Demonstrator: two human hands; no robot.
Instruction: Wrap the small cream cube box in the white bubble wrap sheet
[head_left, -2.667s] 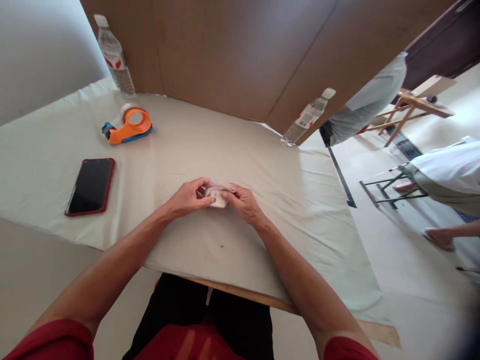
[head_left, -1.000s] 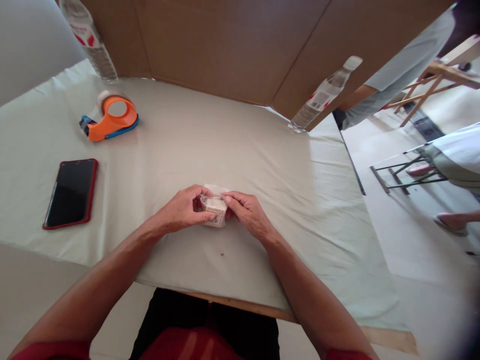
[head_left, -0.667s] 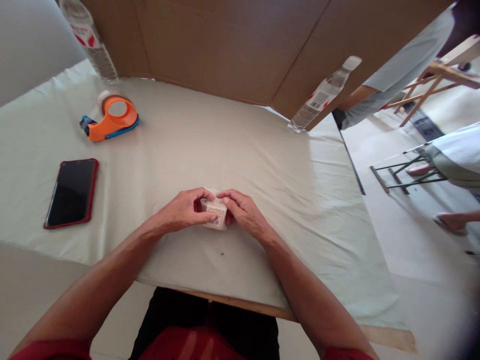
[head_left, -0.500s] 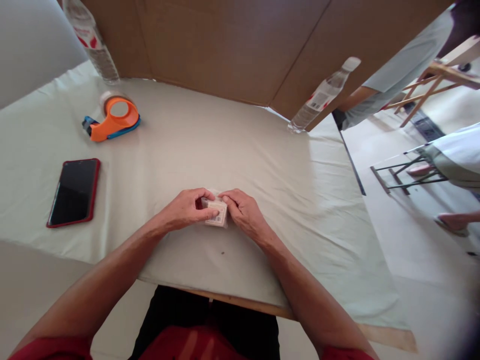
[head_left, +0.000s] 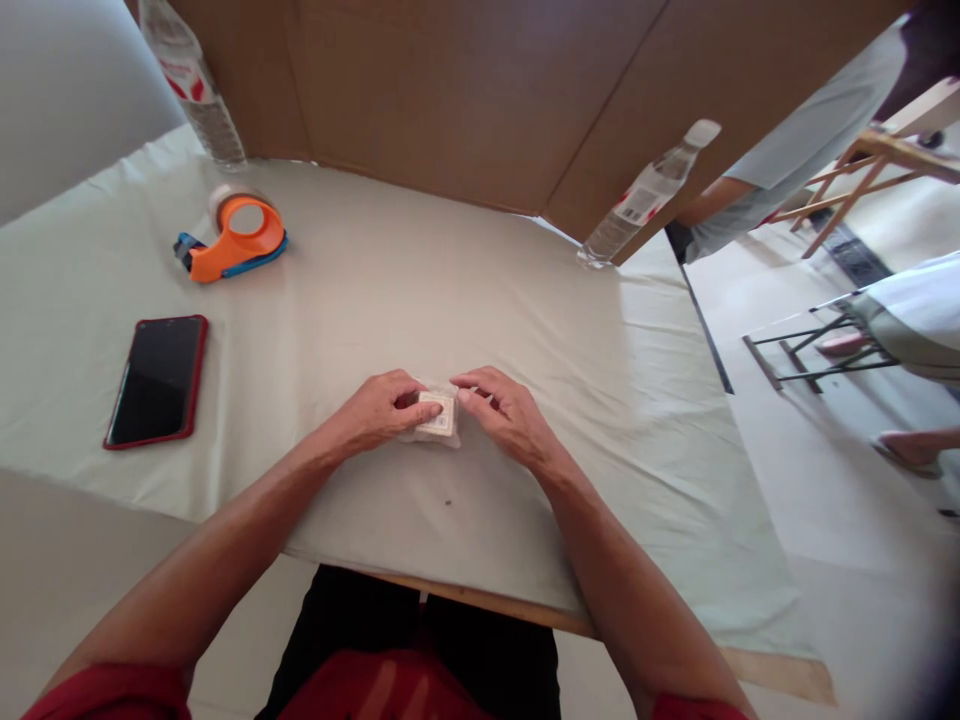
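Observation:
A small pale box point(head_left: 444, 425) with a printed top lies on the cloth-covered table near its front edge, in crinkled clear plastic wrap point(head_left: 435, 387). My left hand point(head_left: 384, 405) grips the box from the left, thumb on its top and the other fingers behind. At the box's far right corner is my right hand point(head_left: 501, 405), its thumb and index finger close together at the edge of the plastic. The bit of film between those fingertips is too small to see clearly.
On the left lie a red-cased phone point(head_left: 157, 382) and an orange tape dispenser point(head_left: 246, 235). Water bottles stand at the back left point(head_left: 196, 95) and back right point(head_left: 649, 195), by a cardboard panel point(head_left: 450, 100). Other people and a folding stool point(head_left: 814, 345) are to the right.
My right hand has shifted slightly right, and its thumb has drawn away from the box's side. The box has turned a little, with my left thumb still on it.

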